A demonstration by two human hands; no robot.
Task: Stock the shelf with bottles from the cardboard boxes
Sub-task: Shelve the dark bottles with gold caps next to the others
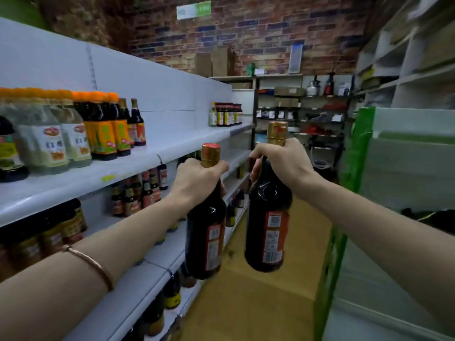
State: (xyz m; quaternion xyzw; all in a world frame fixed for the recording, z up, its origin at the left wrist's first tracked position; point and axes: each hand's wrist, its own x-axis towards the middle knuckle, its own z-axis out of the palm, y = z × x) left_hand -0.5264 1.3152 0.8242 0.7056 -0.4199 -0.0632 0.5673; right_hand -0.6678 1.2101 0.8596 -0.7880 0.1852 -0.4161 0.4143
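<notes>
Nearest the camera, two bare forearms reaching out over the aisle, a thin bracelet (91,263) on the left one. Left hand (197,179) curled tight round the neck of a dark bottle (205,237) with a gold cap, held upright just off the front edge of the lower shelf (147,271). Right hand (283,157) wrapped likewise round the neck of a second dark bottle (268,225), upright, beside the first and a little higher, over the yellow floor (258,303). To the left, on the upper shelf (73,178), a row of orange-capped bottles (103,126), pale and dark, standing near the front edge; past them, bare shelf. Further along the same shelf, near its far end, a small cluster of bottles (226,114). Right of the aisle, a green-edged cabinet (354,168). At the back, a brick wall (246,33) above racks of goods, too blurred to identify.
</notes>
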